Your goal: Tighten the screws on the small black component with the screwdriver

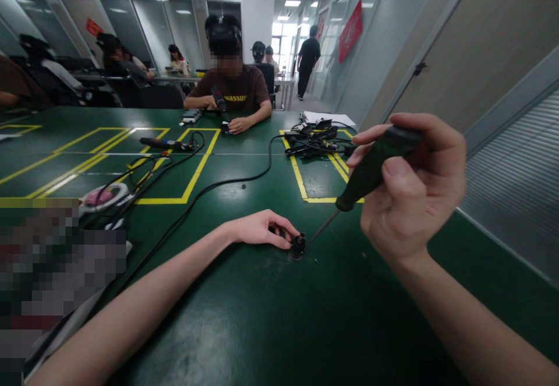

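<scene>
Centrally, my left hand pinches a small black round part (on the green table); my right hand grips a dark-green-handled screwdriver, tip touching it.

The table had a smooth green top with a soft sheen that caught the ceiling lights, and its yellow lines looked flat and matt. The screwdriver in the right hand had a dark green, smooth plastic handle and a thin, dull metal shaft. The small black part under the left hand looked like slightly glossy plastic. The black cable looked rubbery and matt.
</scene>
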A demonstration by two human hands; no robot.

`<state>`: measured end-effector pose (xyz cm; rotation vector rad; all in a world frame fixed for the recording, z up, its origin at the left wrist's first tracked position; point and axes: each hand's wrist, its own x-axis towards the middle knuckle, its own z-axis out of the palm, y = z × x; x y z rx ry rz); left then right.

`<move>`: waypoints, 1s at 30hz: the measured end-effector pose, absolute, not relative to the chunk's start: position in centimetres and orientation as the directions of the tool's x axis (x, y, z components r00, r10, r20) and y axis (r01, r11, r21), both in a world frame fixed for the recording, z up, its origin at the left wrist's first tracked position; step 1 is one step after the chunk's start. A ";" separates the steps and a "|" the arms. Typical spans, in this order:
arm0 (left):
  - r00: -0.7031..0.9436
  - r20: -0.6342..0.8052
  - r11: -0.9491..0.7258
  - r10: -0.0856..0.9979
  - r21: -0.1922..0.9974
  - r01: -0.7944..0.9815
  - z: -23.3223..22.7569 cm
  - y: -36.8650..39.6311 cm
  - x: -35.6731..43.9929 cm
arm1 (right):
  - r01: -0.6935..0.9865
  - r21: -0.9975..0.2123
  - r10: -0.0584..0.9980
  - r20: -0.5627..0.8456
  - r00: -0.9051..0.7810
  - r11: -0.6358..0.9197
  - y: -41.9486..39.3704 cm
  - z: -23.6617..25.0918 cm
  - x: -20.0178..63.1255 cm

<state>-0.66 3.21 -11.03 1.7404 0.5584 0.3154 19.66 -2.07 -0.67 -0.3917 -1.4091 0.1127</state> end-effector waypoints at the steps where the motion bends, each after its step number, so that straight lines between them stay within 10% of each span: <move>1: 0.848 -0.085 -0.162 0.523 0.967 0.196 -11.0 3.2 -0.7 | 0.144 -0.333 0.308 0.936 0.171 0.932 -2.1 -0.6 19.6; 30: 0.826 -0.013 -0.120 0.563 0.988 0.097 -11.2 3.0 -0.4 | 0.107 -0.311 0.292 0.943 0.158 0.944 -1.8 -0.8 19.7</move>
